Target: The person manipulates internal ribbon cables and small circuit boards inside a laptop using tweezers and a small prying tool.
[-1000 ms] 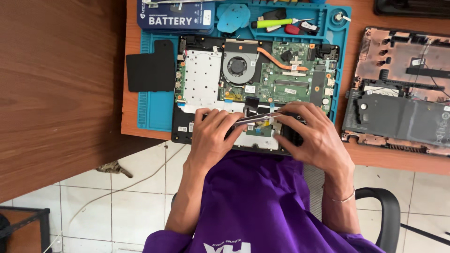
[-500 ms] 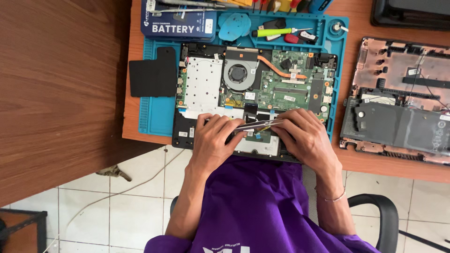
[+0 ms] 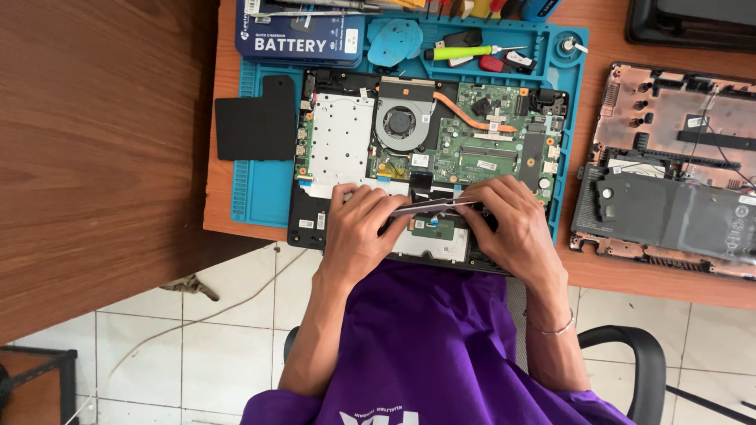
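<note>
Over opened laptop [image 3: 429,149]: flat strip [image 3: 431,207] lengthwise left-right, btwn both hands.

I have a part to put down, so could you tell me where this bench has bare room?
Bare blue mat lies below the black cover, left of the open laptop. The top tray, full of tools, is crowded, and so is the bench right of the mat, under the removed bottom case.
</note>
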